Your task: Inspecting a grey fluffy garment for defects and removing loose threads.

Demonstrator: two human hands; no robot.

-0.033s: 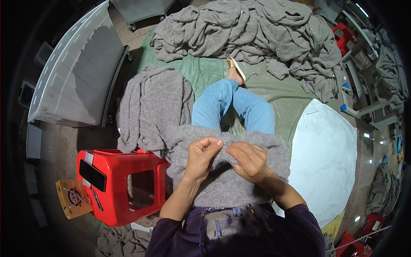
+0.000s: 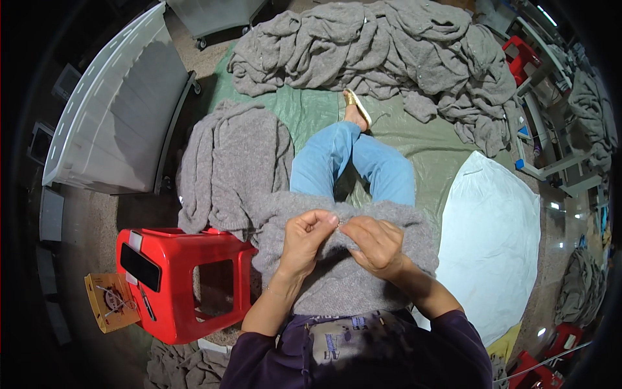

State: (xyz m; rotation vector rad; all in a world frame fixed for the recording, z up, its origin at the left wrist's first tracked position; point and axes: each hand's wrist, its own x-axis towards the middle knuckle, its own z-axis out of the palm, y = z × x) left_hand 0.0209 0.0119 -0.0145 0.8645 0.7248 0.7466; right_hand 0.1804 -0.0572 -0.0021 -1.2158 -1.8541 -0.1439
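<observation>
- Pinching grey knit garment [image 2: 350,285] with left hand [image 2: 304,240]; thumb and finger pressed together, narrow grip.
- Pinching with right hand [image 2: 379,243] too, just beside left hand; fingers narrowed, tips nearly meeting across the knit.
- Tiny shiny bit [image 2: 339,223] between the two grips; too small to tell what.
- Garment bunched across lap: far edge over light blue trousers [image 2: 330,152], near edge against purple top [image 2: 259,360].
- Left of lap, red stool [image 2: 178,256]. Near its left edge, black phone [image 2: 140,266]; toward near corner, slim dark tool [image 2: 148,303].
- Just outside stool's left edge, orange-yellow bag [image 2: 116,314].
- Reaching stool's far edge, layered grey knits [image 2: 233,149], by left edge of green tarp [image 2: 311,104].
- Along tarp's far edge, big rumpled heap of grey knits [image 2: 363,45]; sandal [image 2: 359,110] on one foot just short of it.
- At tarp's right edge, pale plump sack [image 2: 492,240].
- Past tarp's left edge, wheeled white bin [image 2: 129,117].
</observation>
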